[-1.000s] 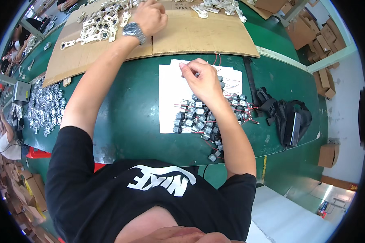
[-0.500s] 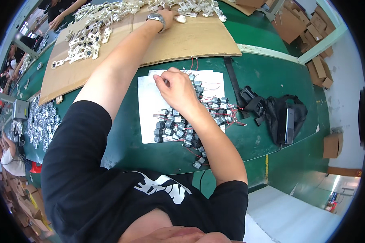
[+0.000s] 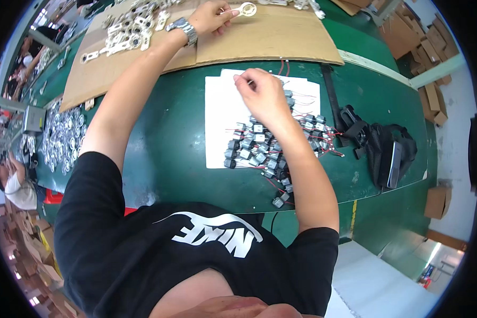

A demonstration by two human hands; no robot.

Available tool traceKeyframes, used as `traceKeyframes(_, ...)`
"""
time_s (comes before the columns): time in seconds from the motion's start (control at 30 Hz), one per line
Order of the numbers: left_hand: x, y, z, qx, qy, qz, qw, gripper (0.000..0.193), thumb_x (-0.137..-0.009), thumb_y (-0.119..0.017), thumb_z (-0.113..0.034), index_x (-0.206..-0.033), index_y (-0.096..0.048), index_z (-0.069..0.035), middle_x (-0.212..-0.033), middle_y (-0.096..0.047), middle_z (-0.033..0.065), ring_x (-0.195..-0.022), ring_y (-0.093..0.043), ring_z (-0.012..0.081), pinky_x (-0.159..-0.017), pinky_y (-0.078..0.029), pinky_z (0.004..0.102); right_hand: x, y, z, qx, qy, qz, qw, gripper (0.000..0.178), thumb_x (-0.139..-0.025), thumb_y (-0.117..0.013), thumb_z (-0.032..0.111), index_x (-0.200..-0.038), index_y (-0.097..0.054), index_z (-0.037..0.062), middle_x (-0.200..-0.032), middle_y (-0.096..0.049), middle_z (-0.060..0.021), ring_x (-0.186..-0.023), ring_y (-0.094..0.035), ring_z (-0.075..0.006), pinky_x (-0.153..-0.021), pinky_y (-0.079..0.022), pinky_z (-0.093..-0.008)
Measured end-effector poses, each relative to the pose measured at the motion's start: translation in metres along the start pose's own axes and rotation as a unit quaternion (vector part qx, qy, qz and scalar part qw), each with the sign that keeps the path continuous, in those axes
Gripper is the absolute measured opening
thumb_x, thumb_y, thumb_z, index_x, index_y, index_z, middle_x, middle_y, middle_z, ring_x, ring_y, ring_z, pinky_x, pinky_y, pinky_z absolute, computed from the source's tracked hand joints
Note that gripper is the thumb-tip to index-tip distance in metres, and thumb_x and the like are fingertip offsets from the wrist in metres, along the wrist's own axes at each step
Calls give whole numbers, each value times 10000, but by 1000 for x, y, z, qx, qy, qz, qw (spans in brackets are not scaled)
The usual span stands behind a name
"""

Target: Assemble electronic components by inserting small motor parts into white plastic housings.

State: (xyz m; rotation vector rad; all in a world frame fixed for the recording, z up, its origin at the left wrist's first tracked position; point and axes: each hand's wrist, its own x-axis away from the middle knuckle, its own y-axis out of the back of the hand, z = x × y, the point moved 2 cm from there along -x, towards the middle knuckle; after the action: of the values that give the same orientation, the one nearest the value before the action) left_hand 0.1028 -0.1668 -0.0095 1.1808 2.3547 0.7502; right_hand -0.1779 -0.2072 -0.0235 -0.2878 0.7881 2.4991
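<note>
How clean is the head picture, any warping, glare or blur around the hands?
Head view: strong fisheye, so the green table edge and cardboard bow toward a black rim; daylight is even, with bright washout at the lower right floor; left hand on a metal part and right hand over the motors are sharp enough; far parts look small and soft.

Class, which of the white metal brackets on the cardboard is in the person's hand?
The ring-ended bracket pinched by the left hand; the others lie untouched in a heap.

Shiny metal bracket [image 3: 246,9] on matt brown cardboard sheet [image 3: 281,37]. Smooth white paper [image 3: 220,116] under small metal motors [image 3: 254,143]. Green table [image 3: 175,138] smooth, slight sheen. Steel wristwatch [image 3: 183,27] glossy.
</note>
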Motion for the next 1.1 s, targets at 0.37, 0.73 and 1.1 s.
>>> traceKeyframes(0.37, 207, 2, -1, 286, 55, -5, 957, 220, -1054, -605, -296, -1104, -559, -86, -912, -614, 4, -784, -619, 90, -687, -501, 230, 17, 28, 35, 107, 71, 339, 932, 240, -840, -669, 60, -1070, -739, 63, -1025, -698, -124, -1042, -614, -315, -952, -490, -392)
traceKeyframes(0.73, 232, -10, 19, 309, -16, 22, 951, 151, -992, -675, -67, -1039, -535, -40, -1210, -616, 64, -1101, -607, 97, -940, -513, 259, 22, 5, 56, 201, 51, 297, 932, 274, -732, -707, -42, -958, -579, 43, -897, -613, -140, -879, -595, -348, -804, -488, -426)
traceKeyframes(1.1, 235, -7, 13, 207, -47, 4, 977, 331, -976, -683, -59, -1302, -645, -13, -1148, -688, 55, -1004, -645, 96, -911, -548, 264, 11, 22, 59, 70, -42, 153, 985, 301, -795, -851, 113, -1024, -710, -21, -814, -668, -68, -697, -577, -127, -657, -474, -264)
